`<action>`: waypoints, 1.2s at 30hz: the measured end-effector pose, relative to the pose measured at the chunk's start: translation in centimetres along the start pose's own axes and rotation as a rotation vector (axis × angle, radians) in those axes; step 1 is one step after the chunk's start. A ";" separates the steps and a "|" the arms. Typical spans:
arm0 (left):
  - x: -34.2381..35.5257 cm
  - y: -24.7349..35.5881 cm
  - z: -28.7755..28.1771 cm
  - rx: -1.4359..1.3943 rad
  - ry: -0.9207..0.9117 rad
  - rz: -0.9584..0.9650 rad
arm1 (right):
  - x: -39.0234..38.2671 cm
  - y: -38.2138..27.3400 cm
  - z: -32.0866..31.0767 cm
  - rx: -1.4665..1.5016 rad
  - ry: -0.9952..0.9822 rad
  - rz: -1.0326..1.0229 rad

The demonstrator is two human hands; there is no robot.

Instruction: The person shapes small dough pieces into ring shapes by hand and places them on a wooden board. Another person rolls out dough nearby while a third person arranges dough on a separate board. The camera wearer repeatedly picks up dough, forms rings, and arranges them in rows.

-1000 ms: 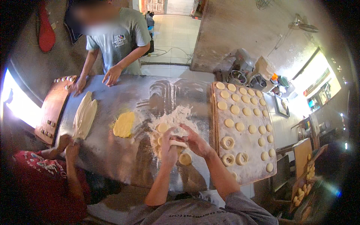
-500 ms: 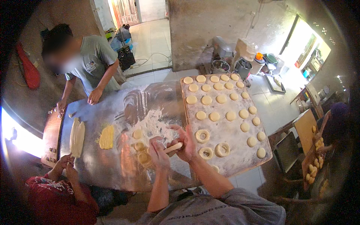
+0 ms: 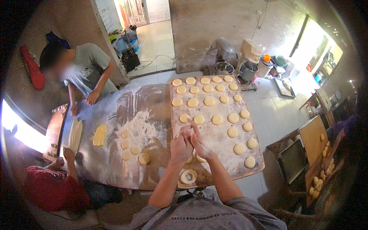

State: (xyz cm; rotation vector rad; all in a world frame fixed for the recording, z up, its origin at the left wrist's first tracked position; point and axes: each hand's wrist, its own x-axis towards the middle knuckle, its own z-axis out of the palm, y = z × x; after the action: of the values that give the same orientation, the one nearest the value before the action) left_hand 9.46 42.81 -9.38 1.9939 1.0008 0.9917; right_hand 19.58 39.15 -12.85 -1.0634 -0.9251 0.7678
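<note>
My left hand (image 3: 181,147) and my right hand (image 3: 200,145) are pressed together above the left part of a floured board (image 3: 251,109). The left fingers are curled in; the right fingers stretch upward against them. Whatever lies between the hands is hidden. Just below them, a dough ring (image 3: 183,180) rests near the board's front edge, and other dough pieces are partly covered by my hands. Rows of flat dough rounds (image 3: 209,101) fill the board. On the metal table to the left, several more rounds (image 3: 144,158) lie beside scattered flour (image 3: 140,124).
A yellow slab (image 3: 99,135) and a long dough strip (image 3: 75,134) lie farther left; a person in red (image 3: 57,189) touches the strip. Across the table stands a person in grey (image 3: 90,63). Mixers (image 3: 226,50) stand by the back wall. Trays (image 3: 292,161) stand at right.
My hands have moved from over the table to over the board. The dough piece seen between them earlier is now out of sight. The person in red has reached up along the strip.
</note>
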 end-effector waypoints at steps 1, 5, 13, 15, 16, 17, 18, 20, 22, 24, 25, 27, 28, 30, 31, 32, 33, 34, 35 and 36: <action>0.0 -0.7 1.1 0.039 -0.018 0.009 | 0.3 1.7 -0.9 -0.117 0.028 -0.157; -0.2 -0.8 3.2 0.009 0.007 0.035 | -0.7 2.2 -5.5 0.507 -0.106 0.142; 4.8 -0.2 6.2 0.376 -0.153 -0.340 | 3.5 4.6 -8.0 -0.740 0.079 0.354; 5.5 -1.7 6.1 0.552 -0.175 -0.369 | 4.6 1.2 -8.1 -0.983 0.071 0.386; 5.5 -2.1 5.7 0.544 -0.160 -0.372 | 4.6 0.8 -8.1 -0.929 0.083 0.454; 4.9 -2.5 5.5 0.540 -0.180 -0.387 | 4.3 0.1 -7.8 -1.030 -0.006 0.492; 4.9 -2.8 5.2 0.573 -0.244 -0.351 | 4.1 -0.8 -7.3 -1.130 -0.097 0.529; 4.1 -2.3 4.4 0.640 -0.386 -0.284 | 2.4 0.9 -6.5 -1.372 -0.074 0.404; 4.1 -2.8 4.9 0.712 -0.516 -0.325 | 1.9 2.0 -6.5 -1.382 -0.058 0.385; 3.8 -3.2 4.8 0.745 -0.580 -0.348 | 1.6 1.4 -6.1 -1.361 -0.067 0.398; 3.7 -2.2 4.6 0.735 -0.586 -0.335 | 1.4 0.7 -6.2 -1.344 -0.070 0.426; 3.9 -1.9 4.7 0.722 -0.582 -0.316 | 1.4 0.6 -6.7 -1.323 -0.068 0.415; 3.9 -2.1 4.9 0.715 -0.572 -0.314 | 1.3 1.2 -7.2 -1.324 -0.069 0.377; 4.1 -2.5 5.4 0.679 -0.542 -0.278 | 1.6 3.1 -8.7 -1.264 -0.037 0.316; 4.4 -2.9 5.5 0.652 -0.521 -0.243 | 2.1 4.8 -9.8 -1.202 -0.004 0.291; 4.8 -3.4 5.1 0.627 -0.489 -0.213 | 2.8 4.5 -9.8 -1.137 0.020 0.258; 5.8 -3.7 5.1 0.643 -0.449 -0.194 | 3.2 3.8 -10.5 -1.069 0.130 0.247; 7.0 -4.1 5.4 0.655 -0.411 -0.184 | 3.8 1.9 -10.7 -1.002 0.230 0.241; 8.0 -4.0 6.0 0.662 -0.384 -0.166 | 4.4 1.4 -11.6 -1.083 0.280 0.286; 8.2 -3.5 6.1 0.691 -0.381 -0.154 | 5.0 1.2 -12.3 -1.157 0.307 0.322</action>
State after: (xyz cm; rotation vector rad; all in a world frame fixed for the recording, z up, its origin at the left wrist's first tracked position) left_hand 16.86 49.99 -12.50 2.4692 1.3635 0.1544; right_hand 32.70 39.24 -15.25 -2.3100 -0.9274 0.2411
